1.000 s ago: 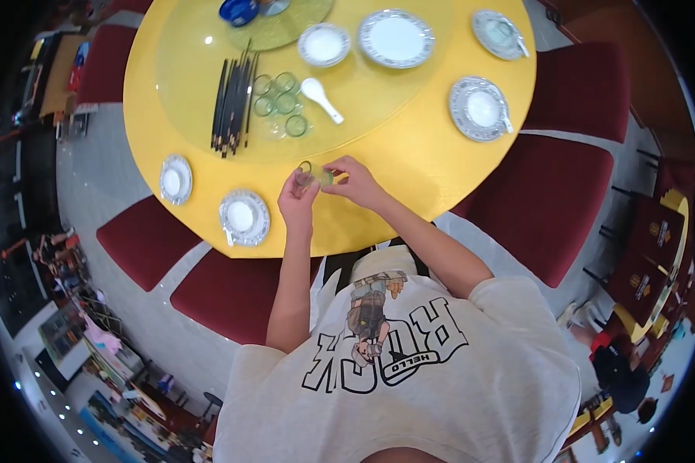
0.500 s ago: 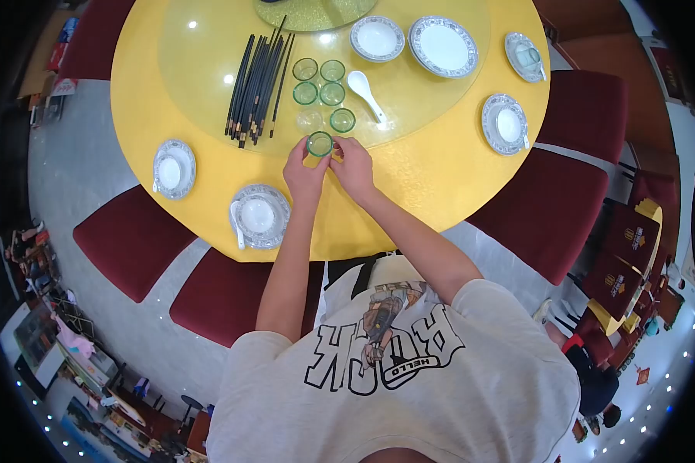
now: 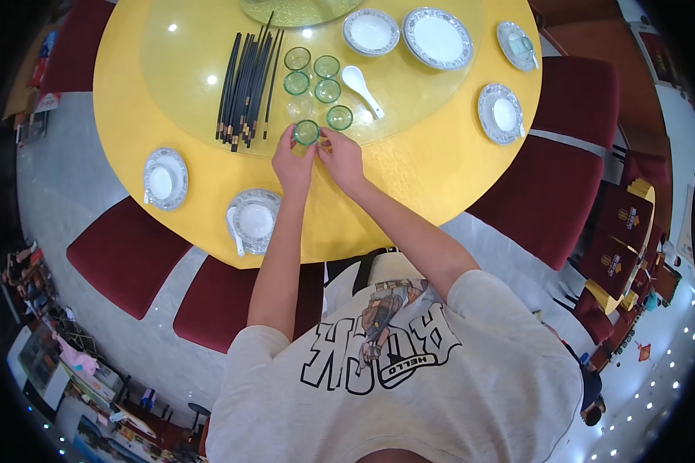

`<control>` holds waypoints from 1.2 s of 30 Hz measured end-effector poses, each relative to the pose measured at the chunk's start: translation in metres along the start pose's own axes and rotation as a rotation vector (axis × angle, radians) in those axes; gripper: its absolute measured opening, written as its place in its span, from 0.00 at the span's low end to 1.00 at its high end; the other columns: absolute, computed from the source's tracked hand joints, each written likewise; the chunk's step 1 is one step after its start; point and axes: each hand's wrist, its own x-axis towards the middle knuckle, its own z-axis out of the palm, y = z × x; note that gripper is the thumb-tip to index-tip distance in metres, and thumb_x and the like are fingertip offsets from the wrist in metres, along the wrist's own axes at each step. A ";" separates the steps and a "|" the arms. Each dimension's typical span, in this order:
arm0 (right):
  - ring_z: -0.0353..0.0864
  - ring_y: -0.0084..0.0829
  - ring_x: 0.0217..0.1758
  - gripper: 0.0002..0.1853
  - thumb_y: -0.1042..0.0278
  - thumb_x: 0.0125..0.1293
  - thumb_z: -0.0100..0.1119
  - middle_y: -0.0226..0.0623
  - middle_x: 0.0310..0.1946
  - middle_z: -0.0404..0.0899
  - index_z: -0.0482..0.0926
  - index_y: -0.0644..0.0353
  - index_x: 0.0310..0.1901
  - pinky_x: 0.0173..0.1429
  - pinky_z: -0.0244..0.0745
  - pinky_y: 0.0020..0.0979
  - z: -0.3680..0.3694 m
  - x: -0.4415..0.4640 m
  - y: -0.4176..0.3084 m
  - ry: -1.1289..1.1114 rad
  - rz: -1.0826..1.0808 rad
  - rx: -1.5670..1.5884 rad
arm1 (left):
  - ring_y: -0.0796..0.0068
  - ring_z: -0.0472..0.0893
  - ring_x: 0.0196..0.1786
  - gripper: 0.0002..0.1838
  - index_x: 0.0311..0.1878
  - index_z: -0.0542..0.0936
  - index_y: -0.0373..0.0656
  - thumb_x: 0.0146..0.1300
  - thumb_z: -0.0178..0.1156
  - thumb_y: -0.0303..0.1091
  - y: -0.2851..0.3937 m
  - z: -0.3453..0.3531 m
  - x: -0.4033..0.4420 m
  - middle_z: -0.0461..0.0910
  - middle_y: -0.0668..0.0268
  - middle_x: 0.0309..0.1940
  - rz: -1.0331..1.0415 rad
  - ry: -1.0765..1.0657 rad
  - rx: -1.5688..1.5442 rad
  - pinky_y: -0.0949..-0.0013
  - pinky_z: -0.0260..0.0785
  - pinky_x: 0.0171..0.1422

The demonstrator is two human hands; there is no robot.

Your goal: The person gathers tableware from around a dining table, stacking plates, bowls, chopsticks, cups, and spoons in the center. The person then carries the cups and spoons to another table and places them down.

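Note:
A small green-tinted glass cup (image 3: 306,133) is between my hands near the edge of the glass turntable. My left hand (image 3: 292,168) is closed around its left and near side. My right hand (image 3: 341,160) has its fingertips closed at the cup's right side. Just beyond stand several matching glass cups (image 3: 327,91), one of them close to my right fingers. A white spoon (image 3: 362,91) lies to their right. Left of the cups is a bundle of dark chopsticks (image 3: 247,92).
The round table has a yellow cloth (image 3: 409,189). A stack of small bowls (image 3: 371,32) and a stack of plates (image 3: 438,38) stand at the back. Place settings with a plate (image 3: 239,202), bowl and spoon line the rim. Dark red chairs (image 3: 537,197) surround the table.
The held glass cup and both hands have shifted slightly left and farther from my body, relative to the other cups. The camera view has also turned a little.

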 end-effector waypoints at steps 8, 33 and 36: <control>0.82 0.36 0.33 0.13 0.70 0.53 0.60 0.41 0.33 0.81 0.77 0.64 0.40 0.39 0.76 0.35 -0.053 -0.041 0.011 -0.230 -0.086 -0.158 | 0.60 0.75 0.55 0.35 0.61 0.67 0.37 0.48 0.69 0.28 0.002 0.006 -0.010 0.72 0.54 0.55 0.070 0.072 0.172 0.63 0.69 0.55; 0.73 0.49 0.54 0.32 0.63 0.48 0.68 0.53 0.52 0.70 0.69 0.57 0.56 0.57 0.70 0.41 -0.448 0.236 0.235 0.499 0.033 -0.336 | 0.77 0.77 0.31 0.08 0.43 0.77 0.37 0.60 0.56 0.22 0.152 0.275 -0.157 0.79 0.65 0.34 -0.250 -0.422 0.008 0.74 0.70 0.36; 0.73 0.49 0.53 0.27 0.65 0.48 0.68 0.52 0.51 0.71 0.71 0.59 0.51 0.53 0.72 0.43 -0.450 0.250 0.213 0.432 0.028 -0.379 | 0.77 0.78 0.31 0.08 0.42 0.78 0.37 0.59 0.56 0.21 0.154 0.272 -0.154 0.80 0.63 0.32 -0.230 -0.469 0.070 0.75 0.70 0.36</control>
